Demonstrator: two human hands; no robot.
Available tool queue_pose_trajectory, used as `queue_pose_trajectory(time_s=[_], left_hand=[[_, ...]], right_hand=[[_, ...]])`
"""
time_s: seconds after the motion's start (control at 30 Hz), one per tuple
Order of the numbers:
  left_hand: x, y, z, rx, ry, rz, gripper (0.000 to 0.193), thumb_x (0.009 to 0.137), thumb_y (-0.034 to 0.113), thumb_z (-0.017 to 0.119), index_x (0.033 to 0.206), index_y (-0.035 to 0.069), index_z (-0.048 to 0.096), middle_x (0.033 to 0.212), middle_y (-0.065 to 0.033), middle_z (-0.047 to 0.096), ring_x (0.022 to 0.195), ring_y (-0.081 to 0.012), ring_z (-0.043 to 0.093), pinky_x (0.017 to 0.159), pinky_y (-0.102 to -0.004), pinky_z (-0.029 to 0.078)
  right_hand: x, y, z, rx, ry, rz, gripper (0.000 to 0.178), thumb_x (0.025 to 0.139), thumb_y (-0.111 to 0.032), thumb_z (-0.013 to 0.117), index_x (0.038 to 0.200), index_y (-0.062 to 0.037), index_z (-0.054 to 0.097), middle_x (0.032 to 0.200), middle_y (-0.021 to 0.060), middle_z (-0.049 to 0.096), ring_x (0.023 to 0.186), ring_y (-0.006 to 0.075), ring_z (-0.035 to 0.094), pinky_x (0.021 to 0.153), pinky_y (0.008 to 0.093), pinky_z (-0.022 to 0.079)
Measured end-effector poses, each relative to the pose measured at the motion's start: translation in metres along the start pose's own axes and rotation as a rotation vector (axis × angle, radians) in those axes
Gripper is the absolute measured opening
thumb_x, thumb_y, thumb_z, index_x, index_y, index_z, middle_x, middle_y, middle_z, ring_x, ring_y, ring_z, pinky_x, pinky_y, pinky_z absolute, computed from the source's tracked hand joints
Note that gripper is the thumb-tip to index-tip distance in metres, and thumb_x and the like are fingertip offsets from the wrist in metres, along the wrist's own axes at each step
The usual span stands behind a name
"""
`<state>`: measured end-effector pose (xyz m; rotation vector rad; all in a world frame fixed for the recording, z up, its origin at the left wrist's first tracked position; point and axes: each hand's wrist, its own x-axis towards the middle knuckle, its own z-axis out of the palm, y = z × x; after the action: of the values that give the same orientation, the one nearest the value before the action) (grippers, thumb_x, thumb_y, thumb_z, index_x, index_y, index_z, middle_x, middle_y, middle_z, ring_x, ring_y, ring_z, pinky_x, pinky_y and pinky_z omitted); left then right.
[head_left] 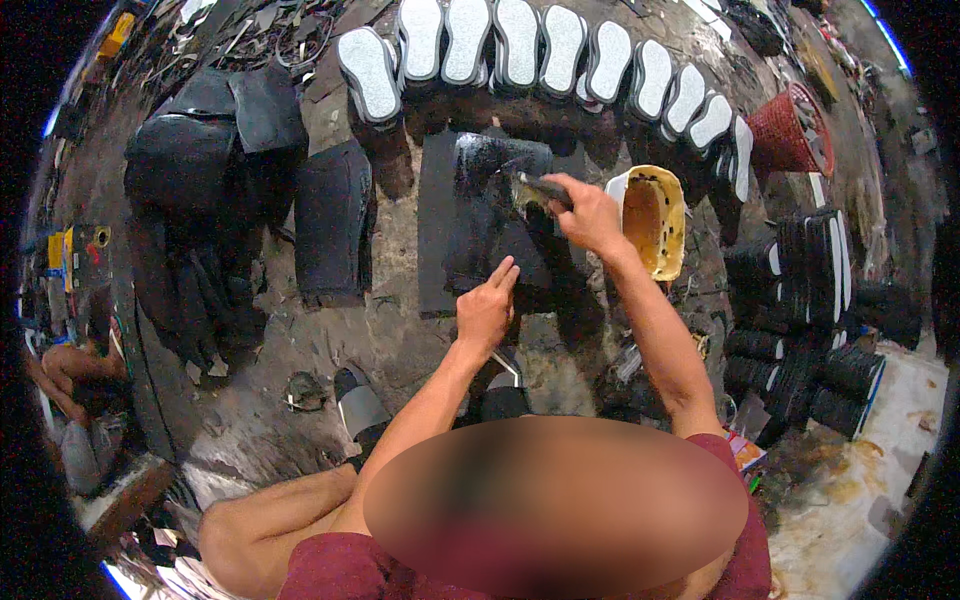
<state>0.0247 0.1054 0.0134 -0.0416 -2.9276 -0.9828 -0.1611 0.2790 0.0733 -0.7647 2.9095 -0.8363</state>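
Nearest, the left hand (487, 308) rests on the near edge of the black sheet (480, 250), which lies on a larger dark base (434, 275); its grip is loose, fingers fairly straight, holding nothing that shows. Too light a press there could let the sheet slide or ruck, and fingers straying onto the glossy patch (505, 155) might smear it. Over the sheet's right side, the right hand (588, 215) has its grip closed around the handle of a brush (545, 188); an overloaded tip could drip or coat unevenly, and overrunning the edge would mark the base. The cream tub (678, 210), right of the sheet, is near enough that a wide wrist swing could tip it. Beyond the sheet, the white-topped soles (517, 45) might catch flecks. As for what is hidden, nearside of the sheet a blurred oval (555, 500) covers much of the maroon shirt (325, 568); on the sheet, bristles are hard to separate from glare; the tub's fill level is unclear; beyond, some soles are cut off above.
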Motion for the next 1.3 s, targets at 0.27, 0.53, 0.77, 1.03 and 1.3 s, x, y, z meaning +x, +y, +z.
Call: queue_pose_trajectory(time_s=[0.27,0.53,0.77,1.03,1.3], left_hand=[[0.003,0.008,0.004,-0.134,0.019,-0.116,0.039,0.088,0.006,0.068,0.126,0.015,0.072,0.146,-0.0042,0.064,0.087,-0.0305,0.076,0.075,-0.0414,0.061],[-0.004,-0.044,-0.016,-0.45,0.516,-0.754,0.034,0.091,0.009,0.07,0.124,0.003,0.074,0.112,-0.0124,0.072,0.1,-0.0256,0.067,0.089,-0.0348,0.053],[-0.003,-0.038,-0.03,-0.477,0.497,-0.66,0.027,0.087,0.016,0.077,0.111,0.003,0.077,0.102,-0.0082,0.073,0.088,-0.0193,0.068,0.081,-0.0331,0.055],[0.02,0.007,-0.033,-0.727,0.687,-0.565,0.033,0.079,0.002,0.077,0.104,0.004,0.055,0.091,-0.0046,0.061,0.078,-0.0126,0.061,0.068,-0.0298,0.051],[-0.025,-0.125,-0.116,-0.883,1.008,-0.721,0.049,0.076,-0.004,0.078,0.113,0.007,0.049,0.094,-0.003,0.057,0.076,-0.0106,0.056,0.069,-0.0274,0.047]], right_hand=[[0.092,-0.022,0.002,-0.285,-0.2,-0.114,0.04,0.091,-0.017,0.068,0.126,-0.0351,0.069,0.093,0.0117,0.076,0.085,0.0372,0.074,0.071,0.051,0.059],[-0.046,-0.042,0.043,-0.133,-0.164,-0.328,0.044,0.086,-0.004,0.063,0.12,-0.0281,0.074,0.111,0.0002,0.077,0.089,0.0283,0.074,0.072,0.042,0.06],[-0.111,-0.068,0.04,-0.262,-0.151,-0.372,0.046,0.085,-0.011,0.068,0.127,-0.0282,0.07,0.126,0.0013,0.069,0.106,0.0252,0.07,0.085,0.0403,0.059],[-0.131,-0.057,0.03,-0.267,-0.122,-0.473,0.054,0.079,-0.008,0.067,0.127,-0.0298,0.072,0.129,-0.0012,0.067,0.114,0.0239,0.067,0.088,0.0399,0.059],[-0.108,-0.102,-0.038,0.017,-0.035,-0.29,0.071,0.064,0.011,0.061,0.128,-0.0177,0.072,0.124,0.0114,0.072,0.108,0.0332,0.072,0.091,0.0423,0.059]])
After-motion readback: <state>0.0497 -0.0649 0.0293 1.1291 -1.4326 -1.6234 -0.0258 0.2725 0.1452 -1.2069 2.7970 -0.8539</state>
